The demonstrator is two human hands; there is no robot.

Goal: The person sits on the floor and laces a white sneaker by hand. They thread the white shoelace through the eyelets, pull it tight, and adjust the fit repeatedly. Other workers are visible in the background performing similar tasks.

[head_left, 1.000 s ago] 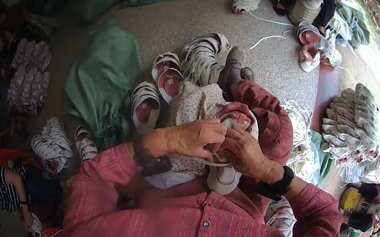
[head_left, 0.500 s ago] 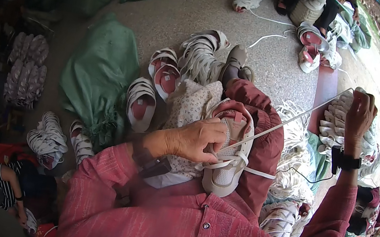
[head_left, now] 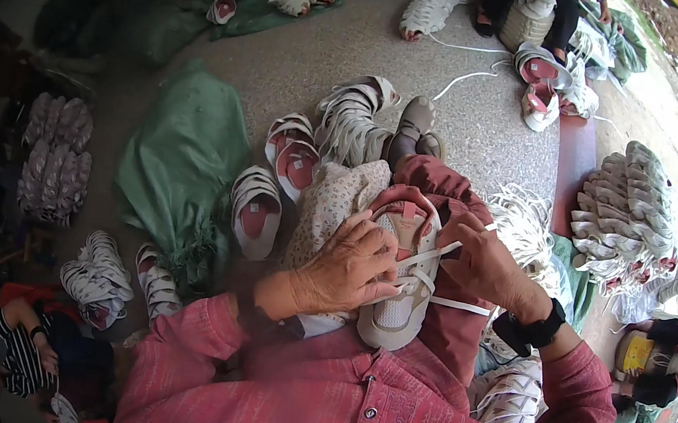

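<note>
A beige and white sneaker [head_left: 398,315] with a pink lining lies across my lap, its toe toward me. A white shoelace [head_left: 429,261] runs through its lower eyelets. My left hand [head_left: 347,268] grips the left side of the sneaker, thumb over the laced part and fingers bent along the edge. At the other side, my right hand [head_left: 486,268] is closed on the shoelace, close to the eyelets; its fingertips are partly hidden. A loose stretch of lace trails from the sneaker over my red trouser leg [head_left: 452,338]. A floral cloth [head_left: 330,210] lies beside the sneaker.
Nested shoe uppers [head_left: 356,111] and pink-lined ones [head_left: 256,211] lie ahead and left, next to a green sack [head_left: 183,150]. White laces [head_left: 524,233] heap at my right, near stacked uppers [head_left: 626,210]. A person in stripes [head_left: 20,346] sits lower left; others work at the far side.
My right hand has come down from far out at the right to beside the sneaker. The lace it had stretched taut is now short and slack. My left hand stays at the sneaker.
</note>
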